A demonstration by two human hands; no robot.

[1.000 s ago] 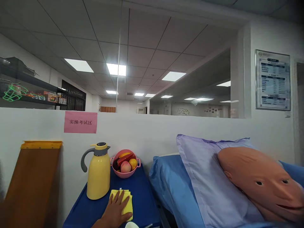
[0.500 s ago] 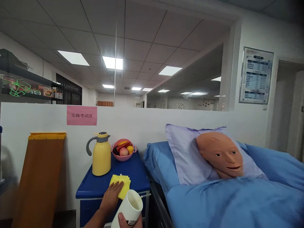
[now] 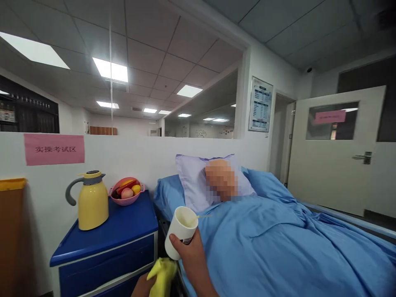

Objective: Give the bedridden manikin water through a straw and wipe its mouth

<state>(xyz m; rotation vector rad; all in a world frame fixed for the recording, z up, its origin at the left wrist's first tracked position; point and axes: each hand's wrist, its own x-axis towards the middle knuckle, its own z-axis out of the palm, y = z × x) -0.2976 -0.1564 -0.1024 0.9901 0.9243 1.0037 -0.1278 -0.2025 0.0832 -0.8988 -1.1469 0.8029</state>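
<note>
My right hand [image 3: 192, 251] is wrapped round a white cup [image 3: 176, 233], which tilts a little, and a thin pale stick [image 3: 204, 215] pokes out over its rim. Lower down, my left hand [image 3: 144, 285] grips a crumpled yellow cloth [image 3: 163, 275], blurred by motion, in front of the blue bedside cabinet [image 3: 133, 222]. Both hands are close together, between the cabinet and the bed. What the cup contains I cannot make out.
On the cabinet stand a yellow thermos jug [image 3: 93, 206] and a pink basket [image 3: 125, 201] of fruit. To the right, a head on a lilac pillow [image 3: 192, 181] lies in a bed with a blue quilt [image 3: 278, 235]. A brown board [image 3: 10, 231] leans at the left.
The yellow cloth has been lifted off the cabinet top in my left hand and brought down toward me. My right hand still holds the cup. The view has swung right, showing more bed and a door.
</note>
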